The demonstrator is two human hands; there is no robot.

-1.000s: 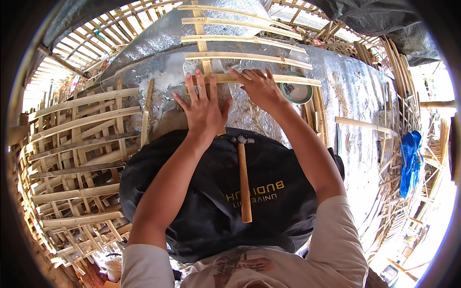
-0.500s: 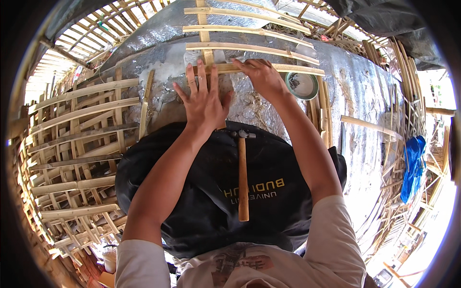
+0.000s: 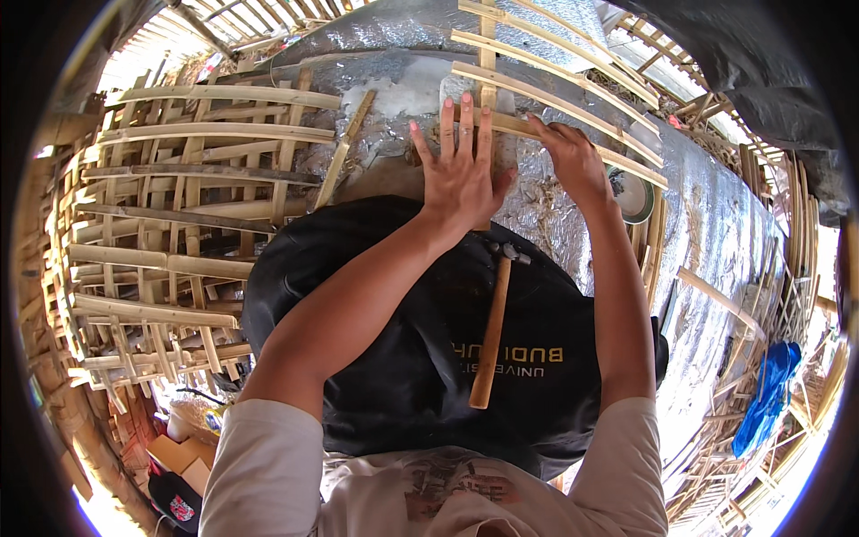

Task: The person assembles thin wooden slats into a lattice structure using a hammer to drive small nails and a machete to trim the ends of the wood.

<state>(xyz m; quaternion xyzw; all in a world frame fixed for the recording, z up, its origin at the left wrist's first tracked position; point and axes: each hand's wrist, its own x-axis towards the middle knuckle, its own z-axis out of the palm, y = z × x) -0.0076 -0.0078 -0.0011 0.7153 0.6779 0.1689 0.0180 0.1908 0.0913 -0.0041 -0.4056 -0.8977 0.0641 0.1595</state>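
Note:
My left hand [image 3: 458, 170] lies flat with fingers spread over a bamboo slat [image 3: 512, 124], where it crosses a lengthwise bamboo strip [image 3: 487, 59]. Farther right, my right hand [image 3: 577, 161] is curled, its thumb and fingers closed on the same slat. Several more pale slats [image 3: 555, 97] cross the strip beyond my hands. A hammer [image 3: 489, 336] with a wooden handle rests on the black cloth [image 3: 376, 304] over my lap, its head toward my hands. Beside my right wrist stands a round green-rimmed container [image 3: 637, 199], partly hidden by my arm; its contents are unclear.
At the left is a woven bamboo lattice [image 3: 192, 179], with a short loose strip [image 3: 344, 148] beside it. A silvery sheet [image 3: 707, 188] covers the ground. A blue plastic bag [image 3: 768, 394] and bundled bamboo sticks [image 3: 801, 206] are at the right; a cardboard box [image 3: 179, 456] is lower left.
The view has turned, so the scene sits farther right and tilted. Both hands keep their places on the slat, and the hammer still lies on the cloth.

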